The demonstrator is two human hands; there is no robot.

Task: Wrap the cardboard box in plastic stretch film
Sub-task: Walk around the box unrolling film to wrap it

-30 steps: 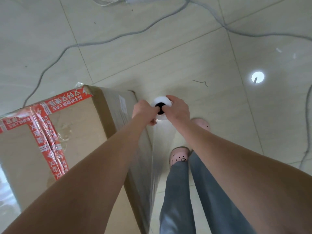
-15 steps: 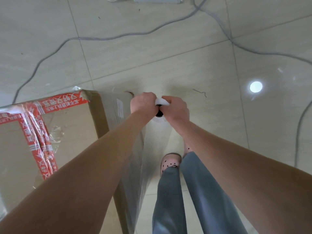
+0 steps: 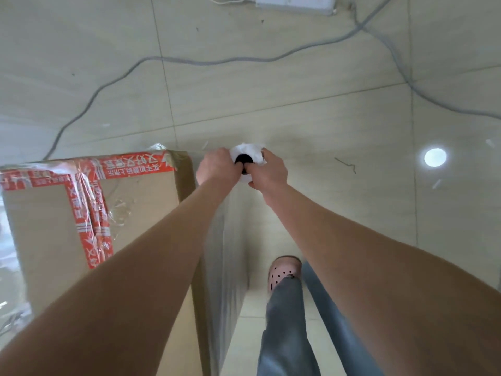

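A tall cardboard box (image 3: 141,213) sealed with red printed tape fills the lower left. Just past its far right corner stands the white stretch film roll (image 3: 248,153), seen end-on with its dark core. My left hand (image 3: 215,168) grips the roll's left side and my right hand (image 3: 269,170) grips its right side, fingers curled at the core. A sheet of clear stretch film (image 3: 227,253) runs from the roll down along the box's right face.
Grey cables (image 3: 168,61) snake across the tiled floor beyond the box, and a white power strip (image 3: 295,4) lies at the top edge. My feet in pink clogs (image 3: 283,272) stand right of the box. Loose film bunches at the box's left (image 3: 8,267).
The view has shifted forward along the box's right side. Both hands kept their hold on the roll and carried it toward the box's far corner, drawing more film along the side.
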